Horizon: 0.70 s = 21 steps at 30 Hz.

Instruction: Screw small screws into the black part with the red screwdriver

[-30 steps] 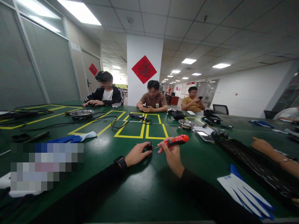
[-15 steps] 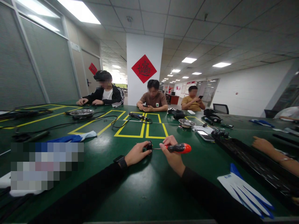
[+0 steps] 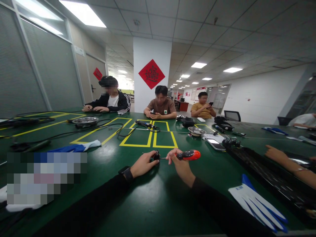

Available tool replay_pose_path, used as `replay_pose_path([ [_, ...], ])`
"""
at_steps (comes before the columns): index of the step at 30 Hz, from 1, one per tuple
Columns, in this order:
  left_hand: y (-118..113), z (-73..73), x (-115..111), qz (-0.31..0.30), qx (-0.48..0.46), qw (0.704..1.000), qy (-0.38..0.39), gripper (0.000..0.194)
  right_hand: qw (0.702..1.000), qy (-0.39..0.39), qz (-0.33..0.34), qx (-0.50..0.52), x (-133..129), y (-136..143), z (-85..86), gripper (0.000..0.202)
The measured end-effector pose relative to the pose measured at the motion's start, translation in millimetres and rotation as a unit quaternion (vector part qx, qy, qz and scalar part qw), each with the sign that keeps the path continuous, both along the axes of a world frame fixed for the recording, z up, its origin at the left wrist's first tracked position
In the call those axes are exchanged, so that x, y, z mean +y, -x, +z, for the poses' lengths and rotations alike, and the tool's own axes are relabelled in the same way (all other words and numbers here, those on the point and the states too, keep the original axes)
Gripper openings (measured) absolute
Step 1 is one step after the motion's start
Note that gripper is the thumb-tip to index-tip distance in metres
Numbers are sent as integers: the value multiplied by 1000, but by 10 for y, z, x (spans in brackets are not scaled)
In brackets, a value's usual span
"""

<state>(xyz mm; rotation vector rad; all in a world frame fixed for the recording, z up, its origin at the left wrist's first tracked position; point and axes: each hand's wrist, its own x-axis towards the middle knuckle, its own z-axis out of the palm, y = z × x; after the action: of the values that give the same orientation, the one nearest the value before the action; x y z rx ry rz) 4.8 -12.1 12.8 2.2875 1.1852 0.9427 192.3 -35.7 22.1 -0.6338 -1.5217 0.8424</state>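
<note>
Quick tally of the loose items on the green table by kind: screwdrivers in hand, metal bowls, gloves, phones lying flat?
Red-handled screwdriver in the right hand: 1
Metal bowls, one far left, one centre right: 2
Blue-and-white gloves, left and near right: 2
Phone lying flat: 1
Total: 6

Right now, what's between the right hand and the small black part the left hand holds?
In the head view, only the screwdriver's thin metal shaft spans the gap from the right hand to the small black part at the left hand; bare green table below.
</note>
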Motion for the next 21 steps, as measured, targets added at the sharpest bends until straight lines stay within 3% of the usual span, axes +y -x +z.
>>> replay_pose_path([
  [5, 8, -13, 12, -2, 10, 1000, -7, 25, 997, 6, 61, 48, -35, 52, 15, 9],
  [10, 10, -51, 44, -7, 17, 1000, -19, 25, 997, 11, 71, 8, -156, 88, 8, 28],
  [17, 1, -42, 36, -8, 14, 1000, -19, 28, 999, -20, 12, -37, -120, 67, -12, 13],
  [21, -16, -46, 36, 1, 4, 1000, -4, 26, 1000, 3, 1, -21, -57, 58, -27, 11],
])
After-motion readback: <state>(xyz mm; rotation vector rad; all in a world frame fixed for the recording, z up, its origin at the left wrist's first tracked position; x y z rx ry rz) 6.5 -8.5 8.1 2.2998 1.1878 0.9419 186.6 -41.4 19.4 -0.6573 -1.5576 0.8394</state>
